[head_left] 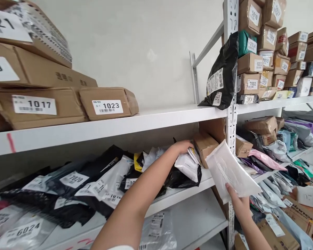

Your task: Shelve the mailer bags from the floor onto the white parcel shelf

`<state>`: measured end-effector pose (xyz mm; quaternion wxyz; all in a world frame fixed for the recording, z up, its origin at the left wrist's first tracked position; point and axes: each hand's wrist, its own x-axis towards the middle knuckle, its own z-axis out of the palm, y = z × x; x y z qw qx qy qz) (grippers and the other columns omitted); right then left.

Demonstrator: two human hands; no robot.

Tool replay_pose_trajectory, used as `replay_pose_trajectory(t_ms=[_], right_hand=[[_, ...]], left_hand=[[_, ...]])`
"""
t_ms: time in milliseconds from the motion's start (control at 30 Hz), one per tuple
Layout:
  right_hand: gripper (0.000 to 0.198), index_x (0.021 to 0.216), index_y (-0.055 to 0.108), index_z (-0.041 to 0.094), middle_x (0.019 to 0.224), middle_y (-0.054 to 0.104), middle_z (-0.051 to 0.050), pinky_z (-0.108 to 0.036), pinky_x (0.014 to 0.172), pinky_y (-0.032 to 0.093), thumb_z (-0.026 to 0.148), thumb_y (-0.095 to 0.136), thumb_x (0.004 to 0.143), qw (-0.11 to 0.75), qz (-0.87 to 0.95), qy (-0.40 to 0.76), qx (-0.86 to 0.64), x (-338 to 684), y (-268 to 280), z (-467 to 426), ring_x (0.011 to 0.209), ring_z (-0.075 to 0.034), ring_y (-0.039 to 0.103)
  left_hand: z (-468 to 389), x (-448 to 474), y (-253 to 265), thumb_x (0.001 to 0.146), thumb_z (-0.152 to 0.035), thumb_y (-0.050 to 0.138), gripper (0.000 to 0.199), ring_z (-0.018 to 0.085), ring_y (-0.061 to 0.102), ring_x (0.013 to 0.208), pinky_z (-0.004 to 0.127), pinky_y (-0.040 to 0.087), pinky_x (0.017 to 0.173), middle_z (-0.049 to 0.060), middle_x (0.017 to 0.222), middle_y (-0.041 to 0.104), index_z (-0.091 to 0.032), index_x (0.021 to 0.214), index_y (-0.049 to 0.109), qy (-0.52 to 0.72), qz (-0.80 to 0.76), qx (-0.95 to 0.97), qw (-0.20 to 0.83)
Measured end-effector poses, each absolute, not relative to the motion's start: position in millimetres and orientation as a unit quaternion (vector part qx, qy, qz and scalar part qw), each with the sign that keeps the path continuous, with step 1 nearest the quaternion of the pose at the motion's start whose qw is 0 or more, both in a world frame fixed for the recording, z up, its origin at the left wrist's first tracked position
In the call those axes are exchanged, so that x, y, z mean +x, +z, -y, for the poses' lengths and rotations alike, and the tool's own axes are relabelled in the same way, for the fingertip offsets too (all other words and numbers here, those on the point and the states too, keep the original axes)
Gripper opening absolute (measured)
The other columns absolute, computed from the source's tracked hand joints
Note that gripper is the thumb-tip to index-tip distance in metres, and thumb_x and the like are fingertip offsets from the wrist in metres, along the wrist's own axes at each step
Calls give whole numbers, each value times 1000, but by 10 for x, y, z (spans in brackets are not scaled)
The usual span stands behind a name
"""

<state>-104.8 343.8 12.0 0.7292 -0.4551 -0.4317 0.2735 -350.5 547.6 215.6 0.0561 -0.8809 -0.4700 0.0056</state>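
My right hand (237,201) grips the lower edge of a flat white padded mailer (231,170), its thumb on the front face. The mailer tilts in the air before the shelf post. My left hand (184,146) reaches into the middle shelf. Its fingers curl over the top edge of a small white parcel (187,166), partly hidden among other small packets. A black bag (186,180) lies beneath that parcel. Just right of my left hand stands a brown carton (205,147).
Cartons labelled 1017 (45,107) and 1023 (111,104) sit on the upper shelf (156,116). A black parcel (220,76) leans against the perforated post (231,128). Labelled bags (75,180) crowd the middle shelf's left. More stacked boxes (251,64) stand beyond the post.
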Motion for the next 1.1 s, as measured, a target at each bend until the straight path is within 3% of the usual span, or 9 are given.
replay_pose_trajectory(t_ms=[133, 267, 400, 567, 667, 867, 1000, 1100], right_hand=[[39, 128, 71, 25, 131, 74, -10, -46, 109, 57, 39, 69, 92, 729, 568, 200, -326, -1220, 267, -3572, 125, -30, 69], [52, 143, 60, 29, 151, 61, -11, -39, 112, 54, 17, 60, 93, 658, 732, 95, -151, -1529, 538, -3789, 139, -25, 59], [62, 147, 56, 24, 154, 57, -15, -39, 115, 51, 6, 55, 88, 586, 782, 61, -203, -1835, 592, -4033, 144, -24, 54], [85, 147, 56, 21, 160, 51, -15, -48, 121, 47, -8, 52, 67, 482, 799, 50, -355, -2096, 658, -4228, 147, -30, 51], [87, 148, 55, 21, 158, 52, -17, -49, 117, 51, -9, 55, 67, 410, 782, 53, -467, -2225, 898, -4253, 141, -32, 57], [65, 146, 53, 21, 144, 62, -17, -42, 94, 60, 0, 56, 85, 294, 724, 97, -616, -2397, 1334, -4243, 120, -31, 70], [56, 141, 55, 25, 138, 65, -16, -38, 89, 59, 1, 48, 90, 280, 700, 114, -647, -2409, 1400, -4252, 111, -27, 74], [49, 140, 54, 21, 135, 67, -17, -38, 89, 57, 8, 54, 93, 287, 690, 134, -650, -2361, 1365, -4288, 107, -28, 74]], left_hand=[[-5674, -3397, 2300, 80, -11, 72, 31, 27, 68, 103, 30, 51, 91, 8, 110, 73, -22, 107, 83, 15, 403, -914, 53], [-5795, -3332, 2416, 81, -16, 76, 20, 22, 67, 93, 27, 51, 85, 7, 109, 72, -22, 99, 84, 15, 332, -942, 43], [-5925, -3340, 2541, 81, -18, 79, 14, 21, 68, 88, 26, 50, 80, 4, 97, 77, -22, 93, 84, 34, 272, -961, 18], [-6061, -3367, 2632, 83, -13, 75, 14, 18, 71, 86, 23, 51, 79, 1, 91, 80, -21, 92, 83, 49, 225, -972, -38], [-6041, -3394, 2576, 82, -10, 74, 16, 18, 70, 86, 24, 51, 80, 2, 91, 78, -20, 92, 82, 33, 211, -976, -52], [-5804, -3533, 2359, 94, -21, 64, 14, 20, 68, 97, 28, 52, 91, 8, 105, 74, -19, 99, 77, -17, 185, -979, -77], [-5667, -3553, 2267, 100, -29, 55, 21, 20, 66, 105, 29, 51, 97, 10, 111, 71, -19, 101, 73, -41, 194, -976, -85], [-5613, -3491, 2211, 98, -25, 55, 18, 21, 64, 104, 31, 50, 97, 9, 111, 68, -19, 104, 71, -50, 228, -970, -74]])
